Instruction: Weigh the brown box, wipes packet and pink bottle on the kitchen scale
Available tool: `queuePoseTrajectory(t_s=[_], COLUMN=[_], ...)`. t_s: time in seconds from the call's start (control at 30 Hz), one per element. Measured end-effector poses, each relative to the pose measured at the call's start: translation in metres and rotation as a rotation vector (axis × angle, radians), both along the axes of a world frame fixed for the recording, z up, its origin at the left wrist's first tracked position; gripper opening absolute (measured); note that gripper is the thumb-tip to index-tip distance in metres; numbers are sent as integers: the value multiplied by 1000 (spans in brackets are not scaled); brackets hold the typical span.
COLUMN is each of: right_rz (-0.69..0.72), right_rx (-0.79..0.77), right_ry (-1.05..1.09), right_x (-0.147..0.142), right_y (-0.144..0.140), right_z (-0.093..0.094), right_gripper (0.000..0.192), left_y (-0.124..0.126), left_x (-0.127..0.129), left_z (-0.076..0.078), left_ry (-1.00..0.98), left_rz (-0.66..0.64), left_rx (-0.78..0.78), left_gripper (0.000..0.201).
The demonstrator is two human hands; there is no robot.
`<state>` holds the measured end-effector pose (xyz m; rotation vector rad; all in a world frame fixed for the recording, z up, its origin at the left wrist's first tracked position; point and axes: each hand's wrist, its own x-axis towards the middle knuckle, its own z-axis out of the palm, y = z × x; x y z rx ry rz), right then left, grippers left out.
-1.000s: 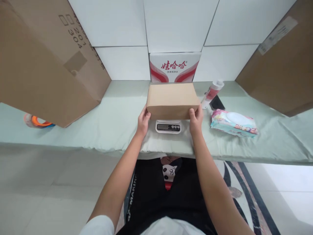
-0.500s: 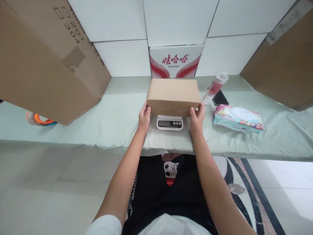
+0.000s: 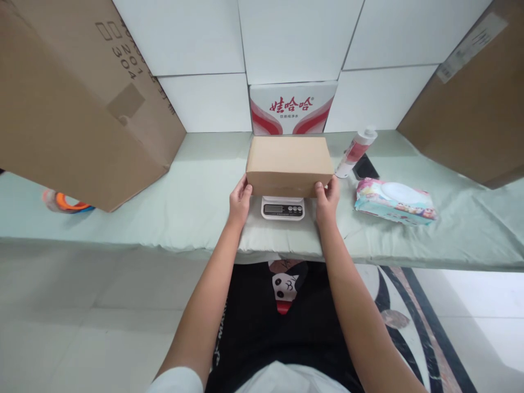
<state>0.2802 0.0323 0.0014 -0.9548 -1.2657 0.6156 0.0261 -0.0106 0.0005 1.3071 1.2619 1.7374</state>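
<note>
Both hands grip small box [image 3: 289, 164]: left hand [image 3: 239, 199] w/ right hand [image 3: 326, 199] at near corners. Box settled lower vs. 0.5 s ago, apparently resting on scale [image 3: 283, 208], centre desk [image 3: 164, 213].

A plain brown cardboard box [image 3: 289, 164], closed and unmarked, sits level in the centre of the frame with its long side running left to right. It rests on a small white digital scale [image 3: 283, 207], hiding most of the platform. Only the scale's front panel, with a grey display and round buttons, shows just below the box.
</note>
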Motion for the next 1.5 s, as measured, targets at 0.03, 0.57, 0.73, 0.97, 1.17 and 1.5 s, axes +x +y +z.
queuePoseTrajectory(t_s=[0.03, 0.57, 0.73, 0.97, 1.17, 1.5], right_rz=[-12, 55, 358, 600, 695, 377], right_rx=[2, 172, 176, -13, -79, 183], right_ry=[-4, -221, -189, -125, 1, -62], right_x=[1, -43, -138, -259, -272, -115], right_y=[-1, -10, -13, -5, -5, -54], right_z=[0, 25, 36, 14, -3, 29], right_gripper=[55, 75, 71, 77, 83, 60], left_y=[0, 1, -3, -16, -17, -40], left_x=[0, -41, -138, -228, -227, -194], left_z=[0, 5, 3, -19, -17, 2], left_ry=[-1, 84, 51, 49, 15, 339], left_rz=[2, 84, 346, 678, 881, 998], left_rx=[-1, 49, 146, 23, -64, 214], left_gripper=[75, 76, 71, 51, 42, 24])
